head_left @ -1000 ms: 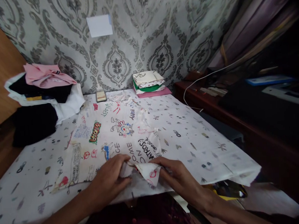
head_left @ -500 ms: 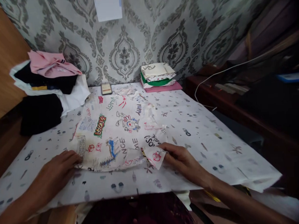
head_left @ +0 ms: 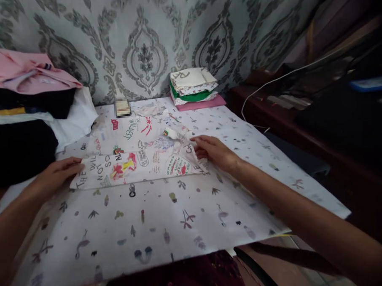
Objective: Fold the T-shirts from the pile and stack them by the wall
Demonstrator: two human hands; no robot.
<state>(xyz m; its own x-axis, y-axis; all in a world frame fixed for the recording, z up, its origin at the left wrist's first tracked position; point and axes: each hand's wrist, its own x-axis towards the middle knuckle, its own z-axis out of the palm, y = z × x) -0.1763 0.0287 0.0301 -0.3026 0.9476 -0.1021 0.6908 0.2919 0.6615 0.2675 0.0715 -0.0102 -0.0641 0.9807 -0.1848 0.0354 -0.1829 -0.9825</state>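
On the table lies a white printed shirt (head_left: 141, 162), covered in handwriting and coloured drawings. Its near part is folded over the rest, leaving a straight fold facing me. My left hand (head_left: 61, 172) is closed on the left end of the folded part, its fingertips at the corner. At the opposite end, my right hand (head_left: 215, 152) grips the upper right edge, with its thumb side toward the cloth and some fingers hidden. Behind the fold the far part of the shirt lies flat, a little crumpled at the top.
A stack of folded clothes (head_left: 195, 90) stands at the back of the table. A loose heap of clothes (head_left: 32, 74) lies on the left. A small pixelated box (head_left: 123, 108) sits by the wall. A white cable (head_left: 280, 80) runs over the dark furniture on the right.
The shirt's near edge has been brought up and away from me and folded over. Both hands have moved farther from me with it. The view has shifted toward the right.
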